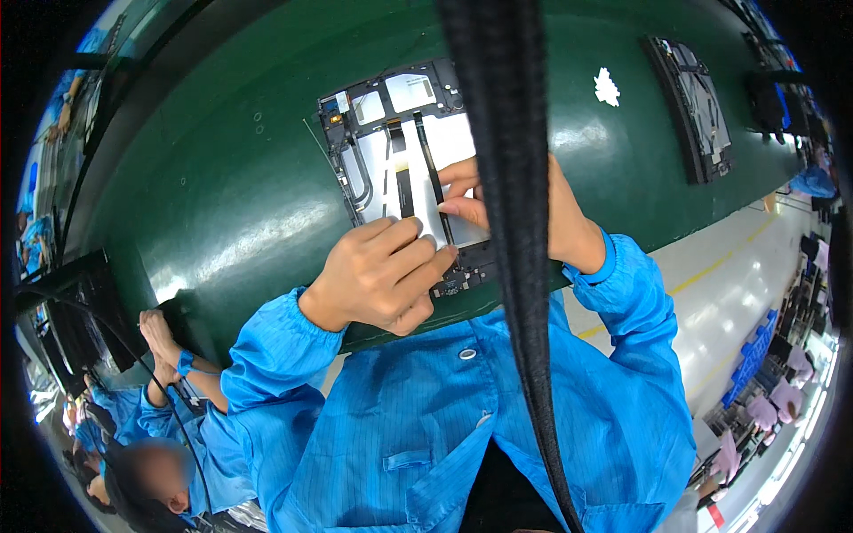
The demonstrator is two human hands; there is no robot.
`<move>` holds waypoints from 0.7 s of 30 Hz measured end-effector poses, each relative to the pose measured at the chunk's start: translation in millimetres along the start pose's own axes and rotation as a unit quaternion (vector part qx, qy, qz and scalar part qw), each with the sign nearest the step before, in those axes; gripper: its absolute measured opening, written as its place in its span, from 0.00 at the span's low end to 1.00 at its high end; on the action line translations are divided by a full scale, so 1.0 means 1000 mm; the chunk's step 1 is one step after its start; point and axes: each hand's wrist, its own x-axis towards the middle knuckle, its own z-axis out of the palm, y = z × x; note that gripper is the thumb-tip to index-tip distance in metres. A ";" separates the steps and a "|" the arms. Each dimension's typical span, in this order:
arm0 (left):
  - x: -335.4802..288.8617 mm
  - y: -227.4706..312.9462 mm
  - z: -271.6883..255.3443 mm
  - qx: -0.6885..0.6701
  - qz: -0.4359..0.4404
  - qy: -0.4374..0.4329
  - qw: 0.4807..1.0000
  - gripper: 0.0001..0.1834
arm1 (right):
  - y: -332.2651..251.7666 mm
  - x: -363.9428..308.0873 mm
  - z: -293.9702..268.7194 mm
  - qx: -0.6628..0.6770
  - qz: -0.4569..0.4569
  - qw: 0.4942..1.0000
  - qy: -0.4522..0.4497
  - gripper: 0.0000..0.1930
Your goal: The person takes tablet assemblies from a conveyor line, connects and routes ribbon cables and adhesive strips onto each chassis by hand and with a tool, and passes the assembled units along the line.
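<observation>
An opened electronic device chassis (355, 164), with a black frame and silver panels, lies on the green table. A thin black ribbon cable (426, 147) runs down its middle, beside a pale strip. My left hand (382, 277) is closed over the near part of the chassis, its fingertips pinched at the cable's lower end. My right hand (571, 218) comes in from the right, partly behind a hanging black strap (502, 151). Its thumb and forefinger close toward each other at the cable's middle; the contact is too small to make out fully.
On the green table (240, 142) lie a crumpled white scrap (606, 87) and a second chassis (691, 111) at the far right. To my left sits a co-worker in blue, with hands (160, 342) at the table. A pale floor and blue pallet (749, 360) show at right.
</observation>
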 end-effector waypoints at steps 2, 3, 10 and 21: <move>0.000 -0.001 -0.002 0.001 -0.002 -0.003 1.000 0.33 | 0.000 -0.001 -0.002 0.017 0.020 1.000 0.004 0.17; 0.002 -0.002 -0.007 0.009 -0.002 -0.022 1.000 0.34 | -0.002 0.001 -0.003 0.002 0.013 1.000 0.001 0.18; 0.009 -0.008 -0.016 0.037 0.002 -0.059 0.998 0.35 | -0.007 0.000 -0.008 0.010 0.012 1.000 0.019 0.24; 0.019 -0.004 -0.017 0.101 -0.030 -0.074 0.992 0.32 | 0.015 0.005 -0.017 0.088 0.004 0.986 0.143 0.16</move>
